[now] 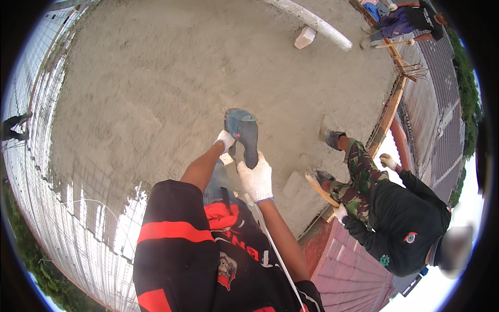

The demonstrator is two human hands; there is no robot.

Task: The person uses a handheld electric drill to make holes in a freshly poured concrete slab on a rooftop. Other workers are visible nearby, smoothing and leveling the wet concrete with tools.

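A blue corded power tool (241,124), shaped like a drill with a dark grip (250,153), is held over the wet concrete (156,78). My right hand (256,178), in a white knitted glove, wraps round the rear grip. My left hand (225,139), gloved too, closes on the side of the tool's body; its fingers are partly hidden. From below my right hand a white cord (270,236) runs down along my arm. The tool's working end is hidden from this view.
At right a co-worker (410,223) holds a wooden-handled tool (319,190); another person (408,23) stands far right. A pale pipe (317,23) and block (305,38) lie ahead. Wooden formwork (387,119) edges the right side, wire mesh (93,208) the left.
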